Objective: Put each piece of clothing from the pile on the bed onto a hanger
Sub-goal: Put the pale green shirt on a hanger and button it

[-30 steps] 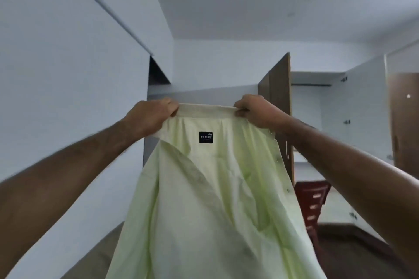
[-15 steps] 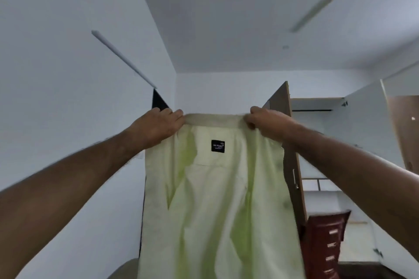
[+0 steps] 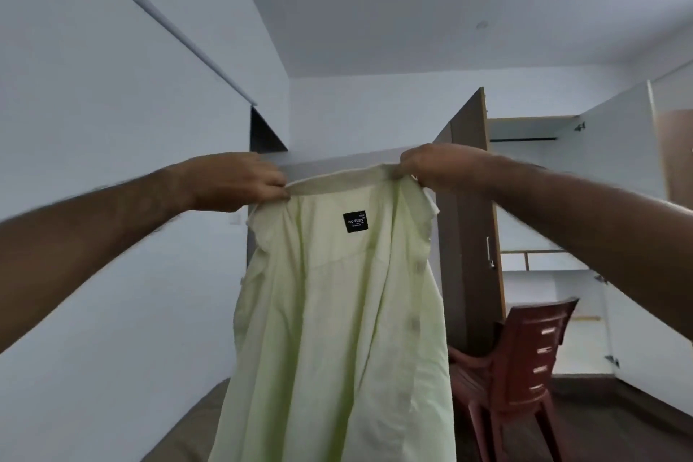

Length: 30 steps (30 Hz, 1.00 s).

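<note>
Here we list one pale green button-up cotton shirt (image 3: 337,330), held up in the air at arm's length and hanging open toward us, with a small black woven label (image 3: 355,222) sewn just below the collar. Our left hand (image 3: 232,182) pinches the collar's left end with curled fingers; our right hand (image 3: 442,167) grips the collar's right end the same way. The collar band stretches taut between the two hands. Behind the shirt, to the right: one brown wooden wardrobe door (image 3: 470,206), standing open, and one dark red plastic chair (image 3: 525,360) on the floor, partly hidden by the shirt's hem.
</note>
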Each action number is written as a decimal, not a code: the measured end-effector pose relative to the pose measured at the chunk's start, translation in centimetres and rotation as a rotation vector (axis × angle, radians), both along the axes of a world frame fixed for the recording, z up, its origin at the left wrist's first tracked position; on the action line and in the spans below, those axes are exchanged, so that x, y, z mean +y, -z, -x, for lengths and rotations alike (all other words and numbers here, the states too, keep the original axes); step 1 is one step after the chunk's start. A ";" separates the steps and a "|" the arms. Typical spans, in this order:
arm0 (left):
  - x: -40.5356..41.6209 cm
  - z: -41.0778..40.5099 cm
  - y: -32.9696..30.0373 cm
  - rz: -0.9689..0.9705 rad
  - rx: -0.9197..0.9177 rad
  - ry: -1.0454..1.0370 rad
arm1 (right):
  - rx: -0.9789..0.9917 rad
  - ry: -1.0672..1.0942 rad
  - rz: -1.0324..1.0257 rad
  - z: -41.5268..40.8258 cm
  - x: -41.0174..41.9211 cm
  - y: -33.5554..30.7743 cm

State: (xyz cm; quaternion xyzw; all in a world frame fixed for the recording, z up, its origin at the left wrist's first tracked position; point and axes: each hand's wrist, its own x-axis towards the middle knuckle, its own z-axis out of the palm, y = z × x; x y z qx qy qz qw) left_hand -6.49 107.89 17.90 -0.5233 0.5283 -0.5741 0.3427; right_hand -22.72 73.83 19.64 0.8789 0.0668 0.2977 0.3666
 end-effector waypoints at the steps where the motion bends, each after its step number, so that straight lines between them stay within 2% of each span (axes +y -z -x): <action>1: -0.1 0.1 0.6 -0.055 -0.112 -0.021 | -0.063 -0.054 0.147 -0.1 0.0 0.5; 3: -0.8 1.4 1.6 -0.210 -0.255 0.018 | -0.156 -0.203 0.524 -0.1 0.5 1.4; 5: -1.4 1.9 2.7 -0.362 -0.331 0.067 | -0.140 -0.335 0.826 0.5 1.6 2.8; 7: -1.5 1.1 4.5 -0.459 -0.355 -0.010 | 0.045 -0.374 0.911 0.5 2.4 5.7; 10: -1.7 0.0 8.7 -0.469 -0.238 -0.157 | 0.436 -0.337 0.734 -1.1 4.3 14.3; 12: -2.2 -0.8 11.5 -0.425 -0.194 -0.264 | 0.613 -0.075 0.580 -2.1 6.2 19.2; 13: -2.5 -1.0 12.3 -0.354 -0.190 -0.289 | 0.580 0.096 0.494 -2.5 7.3 19.9; 14: -2.9 -1.2 12.4 -0.255 -0.165 -0.302 | 0.460 0.216 0.412 -3.3 7.9 19.2; 17: -3.2 -1.1 10.1 0.042 -0.128 -0.382 | 0.051 0.518 0.452 -5.6 8.0 13.1; 19: -3.2 -0.2 7.4 0.128 -0.180 -0.437 | -0.177 0.753 0.289 -5.6 7.7 10.2; 20: -3.3 0.3 6.2 0.140 -0.193 -0.447 | -0.227 0.788 0.217 -5.6 7.6 9.3; 21: -3.4 0.8 5.3 0.146 -0.196 -0.447 | -0.212 0.804 0.228 -5.8 8.5 8.7; 23: -3.5 1.9 4.4 0.174 -0.177 -0.405 | -0.035 0.755 0.271 -6.6 8.8 8.5; 26: -3.8 3.8 4.5 0.229 -0.129 -0.206 | 0.020 0.620 0.267 -5.0 9.4 7.6; 27: -3.8 4.0 4.7 0.240 -0.059 -0.177 | 0.082 0.531 0.227 -4.7 9.0 7.2; 28: -3.7 3.9 4.9 0.243 0.026 -0.179 | 0.162 0.449 0.103 -4.2 8.4 6.9; 30: -3.5 2.9 5.1 0.257 0.187 -0.242 | 0.387 0.347 -0.068 -3.2 8.0 7.0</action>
